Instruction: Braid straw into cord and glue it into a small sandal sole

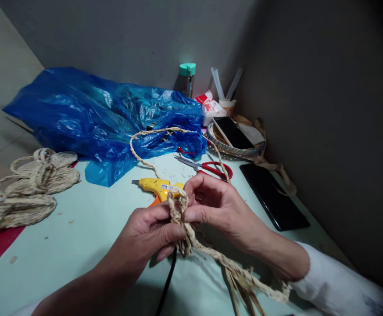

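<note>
2 hands (150, 232) (222, 210) pinch the braided cord (176, 213) — bunched up between them.

Left grip (148, 230): far fingers mostly lost behind the bundled braid (185, 245). Right grip (224, 210): rear fingers partly masked by its own thumb and forefinger. Glue gun (147, 184): handle mostly out of sight behind the hands; label print too small to read. Black cable (169, 278): upper end covered, lower end cut by bottom edge. Scissors (204, 166): near handle loop partly behind right grip. Blue bag (79, 109): contents not identifiable through the plastic; it hides the foot of the green-lidded bottle (187, 69). Basket (250, 152): interior largely under a phone (234, 131). Coiled braids (16, 208) and red sheet (0, 245): clipped at left. Right sleeve (336, 278): runs off the bottom edge, dark marking blurred.
</note>
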Tool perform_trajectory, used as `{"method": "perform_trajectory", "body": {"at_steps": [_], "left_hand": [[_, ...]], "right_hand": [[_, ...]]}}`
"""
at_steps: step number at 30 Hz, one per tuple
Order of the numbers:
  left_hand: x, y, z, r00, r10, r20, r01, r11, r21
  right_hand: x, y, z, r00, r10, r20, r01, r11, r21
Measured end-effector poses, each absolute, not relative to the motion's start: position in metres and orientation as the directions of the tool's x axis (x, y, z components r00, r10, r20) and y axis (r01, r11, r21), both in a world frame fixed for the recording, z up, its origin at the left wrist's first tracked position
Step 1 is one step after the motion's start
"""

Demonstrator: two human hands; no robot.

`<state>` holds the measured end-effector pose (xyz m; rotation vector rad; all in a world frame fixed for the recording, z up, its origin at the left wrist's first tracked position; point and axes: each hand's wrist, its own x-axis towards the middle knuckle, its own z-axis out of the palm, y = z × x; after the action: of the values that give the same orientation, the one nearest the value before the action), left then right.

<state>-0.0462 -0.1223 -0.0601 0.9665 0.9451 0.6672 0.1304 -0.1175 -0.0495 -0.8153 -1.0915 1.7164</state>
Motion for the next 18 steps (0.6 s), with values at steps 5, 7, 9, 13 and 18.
{"method": "perform_trajectory", "body": {"at_steps": [5, 7, 9, 13, 18], "left_hand": [[-0.044, -0.127, -0.057, 0.351, 0.877, -0.327, -0.16, 0.4, 0.902], [-0.044, -0.128, -0.054, 0.305, 0.91, -0.282, -0.177, 0.345, 0.922], [-0.046, -0.126, -0.051, 0.276, 0.929, -0.247, -0.174, 0.301, 0.938], [-0.055, -0.114, -0.047, 0.189, 0.967, -0.17, -0.244, 0.214, 0.946], [-0.066, -0.093, -0.041, 0.032, 0.996, -0.077, -0.354, 0.084, 0.932]], "right_hand": [[0.132, -0.119, -0.053, -0.318, 0.943, 0.102, -0.168, 0.049, -0.984], [0.134, -0.12, -0.051, -0.31, 0.933, 0.184, -0.039, 0.181, -0.983], [0.138, -0.121, -0.044, -0.332, 0.911, 0.243, 0.079, 0.283, -0.956], [0.146, -0.124, -0.028, -0.454, 0.856, 0.247, 0.325, 0.417, -0.849], [0.135, -0.124, -0.038, -0.561, 0.701, 0.44, 0.654, 0.701, -0.284]]}}
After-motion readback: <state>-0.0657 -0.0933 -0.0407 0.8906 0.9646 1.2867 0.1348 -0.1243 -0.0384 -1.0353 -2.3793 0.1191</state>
